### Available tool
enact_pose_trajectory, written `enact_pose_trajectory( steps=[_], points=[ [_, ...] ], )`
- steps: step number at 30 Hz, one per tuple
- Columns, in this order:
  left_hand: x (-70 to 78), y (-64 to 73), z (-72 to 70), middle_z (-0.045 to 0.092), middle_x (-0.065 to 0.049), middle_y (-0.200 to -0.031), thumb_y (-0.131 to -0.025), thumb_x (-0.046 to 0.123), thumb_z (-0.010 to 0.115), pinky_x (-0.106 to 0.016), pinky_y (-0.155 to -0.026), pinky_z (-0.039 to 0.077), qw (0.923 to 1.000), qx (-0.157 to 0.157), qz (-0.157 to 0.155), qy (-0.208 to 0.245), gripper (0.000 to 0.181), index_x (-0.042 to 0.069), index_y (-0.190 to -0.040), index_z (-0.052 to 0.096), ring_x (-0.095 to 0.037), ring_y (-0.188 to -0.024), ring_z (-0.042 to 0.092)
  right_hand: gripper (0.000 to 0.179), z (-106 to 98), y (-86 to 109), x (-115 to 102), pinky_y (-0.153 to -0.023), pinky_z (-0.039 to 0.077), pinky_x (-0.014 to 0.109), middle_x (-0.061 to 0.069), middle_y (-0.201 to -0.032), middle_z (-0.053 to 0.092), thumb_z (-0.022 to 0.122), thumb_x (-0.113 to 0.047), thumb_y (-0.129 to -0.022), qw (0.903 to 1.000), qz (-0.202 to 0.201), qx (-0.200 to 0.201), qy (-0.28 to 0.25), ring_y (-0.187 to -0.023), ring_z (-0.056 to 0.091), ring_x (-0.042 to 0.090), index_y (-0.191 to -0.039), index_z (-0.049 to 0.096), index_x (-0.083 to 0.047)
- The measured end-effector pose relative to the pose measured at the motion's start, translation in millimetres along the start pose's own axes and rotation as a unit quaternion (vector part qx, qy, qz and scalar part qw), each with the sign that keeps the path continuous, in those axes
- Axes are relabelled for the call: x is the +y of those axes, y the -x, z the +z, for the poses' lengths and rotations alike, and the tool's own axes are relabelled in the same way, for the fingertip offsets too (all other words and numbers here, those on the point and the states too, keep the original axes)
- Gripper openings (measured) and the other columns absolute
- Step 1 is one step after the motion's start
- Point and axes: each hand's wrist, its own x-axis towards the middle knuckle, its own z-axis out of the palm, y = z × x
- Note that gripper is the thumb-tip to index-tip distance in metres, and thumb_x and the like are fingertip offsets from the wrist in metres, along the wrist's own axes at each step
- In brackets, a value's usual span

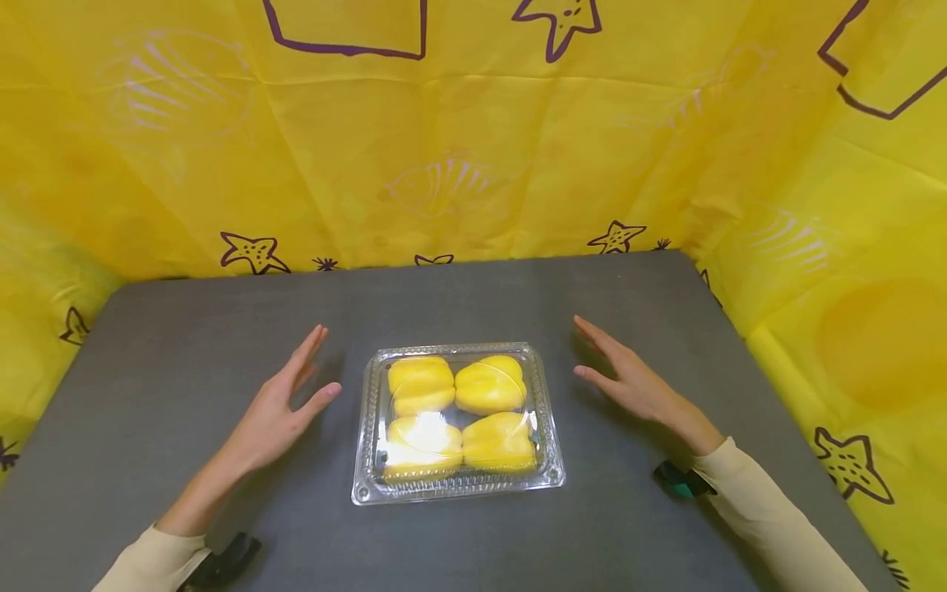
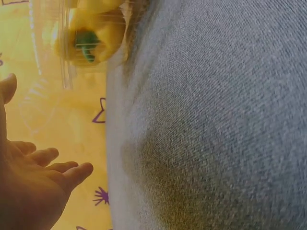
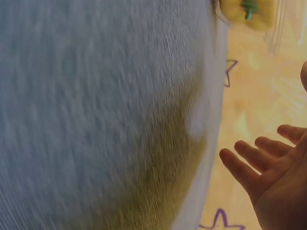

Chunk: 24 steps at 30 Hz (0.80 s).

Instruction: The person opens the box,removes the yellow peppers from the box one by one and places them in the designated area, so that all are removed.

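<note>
A clear plastic clamshell box (image 1: 459, 493) with its lid down sits on the table between the two hands. Inside are several yellow bell peppers (image 1: 488, 385) in two rows; glare whitens the front left one. In the left wrist view a green stem shows on one bell pepper (image 2: 108, 36). My left hand (image 1: 274, 411) hovers to the left of the box, fingers extended and thumb apart, touching nothing. On the other side, my right hand (image 1: 632, 382) is held the same way, palm facing the box, with a gap between them.
The grey table (image 1: 459, 308) surrounds the box. Yellow cloth (image 1: 473, 131) printed with starfish and fish rises behind the table and along both sides. Dark straps with wrist devices (image 1: 684, 479) sit at the cuffs of the beige sleeves (image 1: 762, 501).
</note>
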Motion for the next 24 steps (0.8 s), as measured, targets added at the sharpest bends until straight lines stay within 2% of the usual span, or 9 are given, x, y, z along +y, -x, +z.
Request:
enact_pose_trajectory(
  steps=[2,3,8,12,13,16,18,20,24],
  points=[
    [0.8,0.6,1.5,0.020,-0.007,-0.162,-0.096,0.020,0.064,-0.056,-0.105,0.033,1.0000,-0.005,-0.007,0.000,0.082,0.033,-0.157,0.010,-0.048,-0.132,0.041,0.074,3.5,-0.2,-2.8,-0.107,0.036,0.058,0.015,-0.156,0.032,0.062,-0.024,-0.097,0.9999,-0.003,-0.005,-0.013,-0.127,0.049,0.042,-0.157,0.019,-0.023],
    [1.1,0.8,2.4,0.018,-0.007,-0.162,-0.096,0.021,0.064,-0.057,-0.105,0.033,0.9999,-0.006,-0.008,0.000,0.083,0.032,-0.157,0.009,-0.048,-0.132,0.041,0.074,5.0,0.1,-4.1,-0.107,0.037,0.058,0.015,-0.155,0.033,0.062,-0.023,-0.097,0.9998,-0.004,-0.007,-0.019,-0.127,0.049,0.042,-0.157,0.020,-0.023],
    [2.0,2.8,9.1,0.013,-0.007,-0.163,-0.095,0.018,0.065,-0.053,-0.104,0.034,1.0000,-0.002,0.003,0.009,0.086,0.027,-0.158,0.008,-0.047,-0.131,0.042,0.075,11.3,4.0,-11.8,-0.105,0.038,0.059,0.018,-0.153,0.037,0.063,-0.023,-0.096,0.9991,-0.006,-0.017,-0.038,-0.127,0.049,0.041,-0.157,0.020,-0.024],
    [4.9,6.1,13.6,0.017,-0.010,-0.162,-0.094,0.016,0.066,-0.055,-0.103,0.035,0.9998,-0.007,0.006,0.015,0.086,0.030,-0.158,0.009,-0.047,-0.131,0.043,0.074,16.5,7.6,-17.5,-0.105,0.039,0.059,0.017,-0.152,0.038,0.063,-0.021,-0.096,0.9984,-0.008,-0.023,-0.051,-0.126,0.050,0.039,-0.157,0.021,-0.021],
    [5.7,7.0,14.5,0.019,-0.011,-0.162,-0.094,0.015,0.066,-0.053,-0.104,0.036,0.9998,-0.008,0.008,0.015,0.086,0.030,-0.158,0.009,-0.046,-0.131,0.043,0.073,17.6,8.1,-19.2,-0.105,0.039,0.059,0.017,-0.152,0.038,0.063,-0.020,-0.096,0.9979,-0.011,-0.024,-0.058,-0.126,0.050,0.038,-0.157,0.021,-0.020],
    [8.0,10.8,17.3,0.024,-0.011,-0.160,-0.093,0.011,0.066,-0.032,-0.110,0.037,0.9996,-0.003,0.016,0.022,0.087,0.030,-0.157,0.011,-0.044,-0.132,0.042,0.074,21.2,10.2,-24.3,-0.104,0.040,0.058,0.016,-0.154,0.036,0.063,-0.017,-0.096,0.9965,-0.019,-0.031,-0.075,-0.128,0.050,0.037,-0.157,0.021,-0.016],
    [9.2,14.0,19.9,0.027,-0.012,-0.159,-0.093,0.011,0.066,-0.016,-0.109,0.033,0.9993,0.000,0.023,0.029,0.087,0.029,-0.157,0.012,-0.043,-0.133,0.042,0.075,23.7,12.4,-26.9,-0.105,0.040,0.057,0.015,-0.156,0.032,0.063,-0.014,-0.096,0.9952,-0.026,-0.036,-0.087,-0.130,0.048,0.037,-0.157,0.020,-0.016],
    [10.6,17.6,22.7,0.027,-0.012,-0.159,-0.092,0.011,0.067,-0.009,-0.106,0.030,0.9991,0.001,0.026,0.032,0.088,0.028,-0.158,0.011,-0.042,-0.134,0.041,0.077,26.1,15.0,-28.9,-0.105,0.040,0.055,0.015,-0.157,0.029,0.064,-0.011,-0.095,0.9942,-0.032,-0.039,-0.095,-0.131,0.047,0.036,-0.157,0.019,-0.016],
    [14.3,23.9,27.8,0.024,-0.014,-0.159,-0.091,0.011,0.069,-0.029,-0.109,0.036,0.9990,-0.010,0.030,0.033,0.091,0.027,-0.158,0.009,-0.043,-0.135,0.039,0.081,31.0,19.8,-30.7,-0.104,0.041,0.054,0.016,-0.158,0.025,0.065,-0.007,-0.093,0.9921,-0.043,-0.043,-0.110,-0.134,0.043,0.037,-0.157,0.017,-0.016]
  ],
)
